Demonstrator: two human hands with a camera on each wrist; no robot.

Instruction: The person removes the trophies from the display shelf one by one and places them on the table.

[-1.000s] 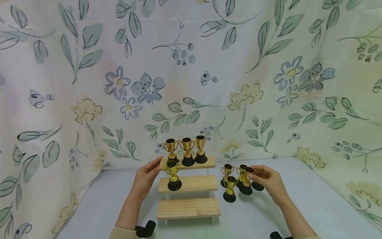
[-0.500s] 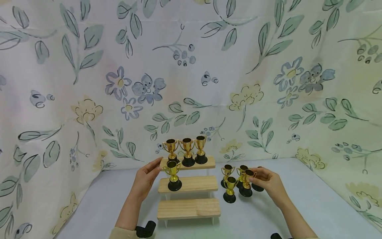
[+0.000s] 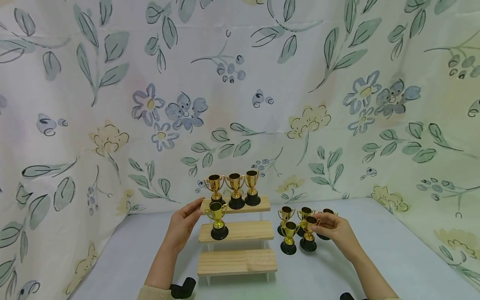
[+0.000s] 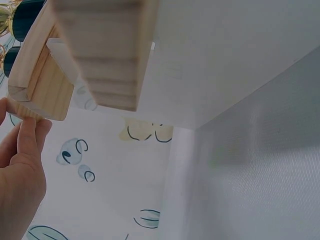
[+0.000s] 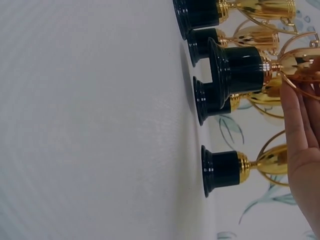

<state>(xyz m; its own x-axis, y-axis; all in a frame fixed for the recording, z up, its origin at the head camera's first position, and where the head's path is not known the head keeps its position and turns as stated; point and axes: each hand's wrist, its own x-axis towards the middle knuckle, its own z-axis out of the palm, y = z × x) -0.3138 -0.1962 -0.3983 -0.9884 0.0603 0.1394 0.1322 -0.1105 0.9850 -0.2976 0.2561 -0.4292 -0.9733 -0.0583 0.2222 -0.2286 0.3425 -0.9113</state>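
A three-tier wooden stand (image 3: pixel 240 231) sits in the middle of the table. Three gold trophies (image 3: pixel 235 189) with black bases line its top tier, and one trophy (image 3: pixel 217 219) stands on the middle tier. My left hand (image 3: pixel 196 211) rests with nearly straight fingers (image 4: pixel 27 135) against the left end of the top tier (image 4: pixel 35 95). My right hand (image 3: pixel 318 223) pinches the cup of a trophy (image 3: pixel 308 234) in the group on the table to the right. In the right wrist view, the held trophy (image 5: pixel 242 67) has its base raised off the table.
Several other gold trophies (image 3: pixel 288 238) stand close together on the white table (image 3: pixel 375 258) beside the held one, one more (image 3: pixel 328 212) behind my right hand. The stand's bottom tier (image 3: pixel 237 261) is bare. A flowered cloth (image 3: pixel 240 104) closes off the back and sides.
My right hand has drawn its trophy a little nearer to me, uncovering a trophy behind the hand. The left hand and the stand have not moved.
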